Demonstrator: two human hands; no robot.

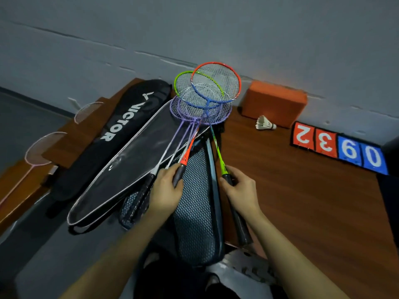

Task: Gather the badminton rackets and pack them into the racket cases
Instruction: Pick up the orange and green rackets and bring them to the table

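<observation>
My left hand (167, 190) grips the dark handle of the orange-framed racket (216, 64). In my right hand (239, 189) is the handle of the green-framed racket (179, 77). Both heads overlap above two purple rackets (179, 112), whose white shafts run down toward my left hand. Under them lie a clear-topped case with pale piping (121, 169) and a grey mesh case (194, 212). A black Victor case (121, 124) lies to the left. Two pink rackets (43, 147) rest at the far left.
The brown wooden table (302, 201) runs along a grey wall. An orange block (274, 102), a white shuttlecock (264, 124) and a flip scoreboard (339, 147) reading 2 3 6 0 sit at the back right. Grey floor lies left.
</observation>
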